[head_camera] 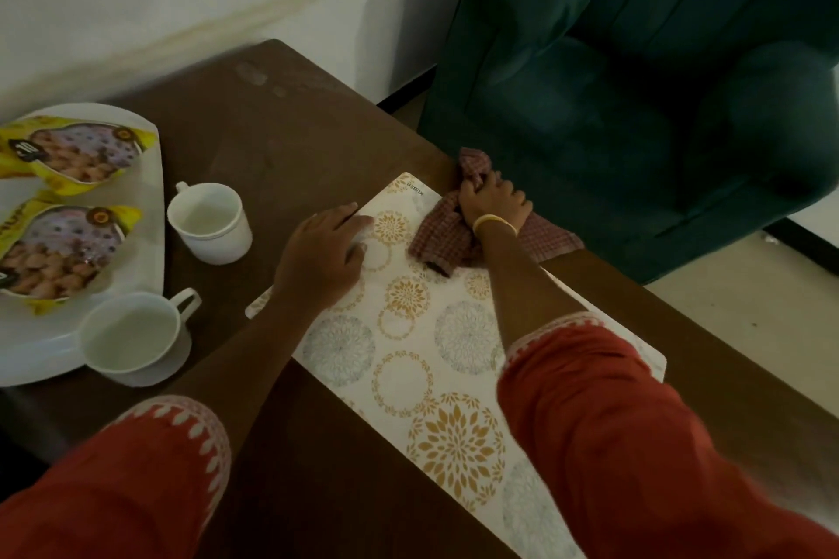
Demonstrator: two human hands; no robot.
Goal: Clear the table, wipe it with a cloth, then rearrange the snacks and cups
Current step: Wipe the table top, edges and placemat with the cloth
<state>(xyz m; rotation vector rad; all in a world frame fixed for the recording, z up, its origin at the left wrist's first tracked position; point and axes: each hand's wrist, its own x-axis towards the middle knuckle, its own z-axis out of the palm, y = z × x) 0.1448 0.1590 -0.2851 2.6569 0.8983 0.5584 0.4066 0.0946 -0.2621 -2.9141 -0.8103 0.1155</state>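
Now your right hand (492, 207) is gripping the checked cloth (438, 236) at the counter's (281, 113) three o'clock edge; your left hand (324, 247) is pressing flat, fingers straight, on the placemat (436, 349). Overreaching risks the cloth slipping off.

Bare tabletop (272, 113) beyond two cups (209, 222) and tray (154, 204); armchair (635, 82) against right edge.

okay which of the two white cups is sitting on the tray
The nearer cup, its handle pointing right, overlaps the white tray's front edge. The farther cup, handle at its upper left, stands on the bare brown table.
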